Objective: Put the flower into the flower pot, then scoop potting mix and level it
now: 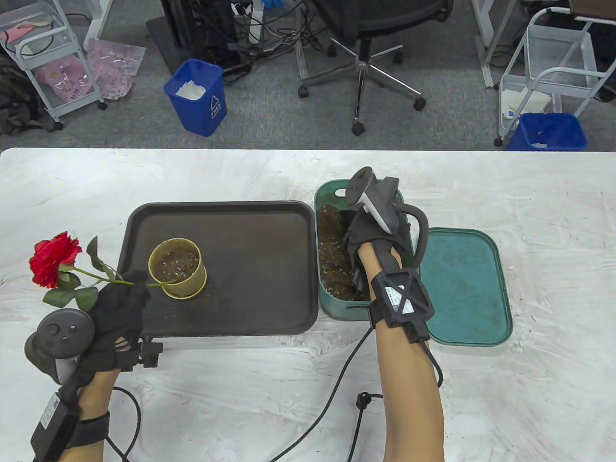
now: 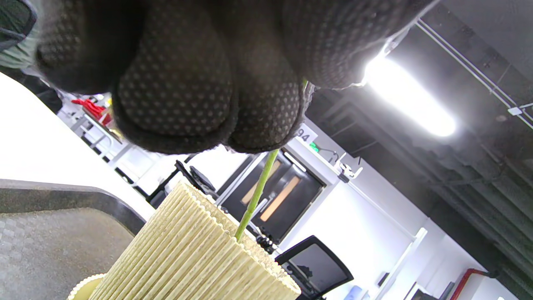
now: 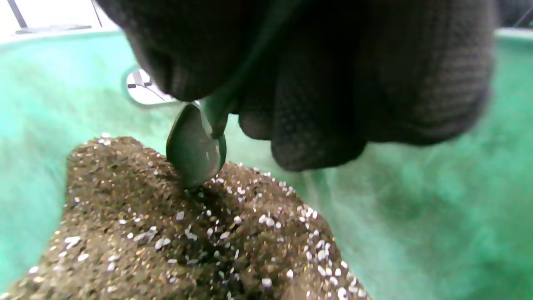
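A red rose [image 1: 54, 259] with green leaves leans out to the left, and its stem [image 2: 256, 196] runs over the rim into the ribbed yellow flower pot [image 1: 177, 269]. My left hand [image 1: 118, 310] pinches the stem just left of the pot. The pot [image 2: 191, 258] holds some potting mix and stands on the dark tray [image 1: 260, 260]. My right hand [image 1: 368, 240] is inside the green bin [image 1: 337, 308] and grips a small green scoop [image 3: 193, 146]. The scoop's tip digs into the potting mix [image 3: 187, 233] with white specks.
The bin's green lid [image 1: 464, 286] lies flat to the right of the bin. A black cable [image 1: 332, 404] runs across the white table [image 1: 240, 399] near the front. Beyond the far table edge stand blue waste bins [image 1: 197, 96], an office chair and white carts.
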### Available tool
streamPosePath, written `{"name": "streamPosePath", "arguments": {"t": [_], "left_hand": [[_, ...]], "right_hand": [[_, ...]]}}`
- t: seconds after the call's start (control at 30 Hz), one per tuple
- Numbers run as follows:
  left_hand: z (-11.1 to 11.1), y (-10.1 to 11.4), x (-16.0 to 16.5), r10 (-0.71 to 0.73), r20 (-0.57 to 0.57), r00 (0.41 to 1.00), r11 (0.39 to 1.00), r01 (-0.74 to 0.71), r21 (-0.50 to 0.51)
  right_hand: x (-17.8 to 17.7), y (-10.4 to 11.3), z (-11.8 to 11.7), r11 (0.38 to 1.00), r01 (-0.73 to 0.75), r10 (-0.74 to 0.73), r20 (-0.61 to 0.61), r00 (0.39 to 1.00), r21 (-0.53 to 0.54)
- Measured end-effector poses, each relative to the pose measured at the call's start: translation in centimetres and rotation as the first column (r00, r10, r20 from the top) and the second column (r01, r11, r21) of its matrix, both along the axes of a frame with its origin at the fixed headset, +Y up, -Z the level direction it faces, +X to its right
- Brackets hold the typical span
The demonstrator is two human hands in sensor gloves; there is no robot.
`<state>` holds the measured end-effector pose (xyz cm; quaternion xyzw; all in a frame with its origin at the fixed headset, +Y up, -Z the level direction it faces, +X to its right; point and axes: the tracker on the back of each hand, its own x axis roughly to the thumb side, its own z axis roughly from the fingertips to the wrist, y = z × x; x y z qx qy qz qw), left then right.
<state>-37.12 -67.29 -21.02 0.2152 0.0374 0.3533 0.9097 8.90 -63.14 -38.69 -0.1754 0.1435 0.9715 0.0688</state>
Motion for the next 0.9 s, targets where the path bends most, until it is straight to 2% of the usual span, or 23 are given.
{"name": "streamPosePath", "arguments": {"t": [0.13,0.27,0.43,0.5,0.77,0.9], "left_hand": [[0.0,0.0,0.0,0.001,0.002,1.0,1.0,-0.001,-0.001],[0.0,0.0,0.0,-0.002,0.005,1.0,1.0,0.002,0.0],[-0.1,0.0,0.0,0.001,0.005,1.0,1.0,-0.001,-0.001],[-0.1,0.0,0.0,0.001,0.005,1.0,1.0,-0.001,-0.002],[-0.1,0.0,0.0,-0.002,0.008,1.0,1.0,0.002,0.001],[-0.1,0.0,0.1,0.003,0.009,1.0,1.0,-0.003,0.0]], "right_hand": [[0.2,-0.8,-0.4,0.994,0.051,-0.048,0.028,0.998,-0.1],[0.7,-1.7,-0.6,0.959,0.185,-0.176,0.06,0.982,-0.216],[1.2,-2.4,-0.5,0.913,0.309,-0.289,0.115,0.951,-0.266],[1.4,-2.6,-0.4,0.866,0.41,-0.383,0.147,0.912,-0.287],[2.8,-2.3,0.9,0.771,0.604,-0.569,0.206,0.796,-0.202],[3.9,-2.1,1.8,0.687,0.708,-0.665,0.254,0.703,-0.16]]}}
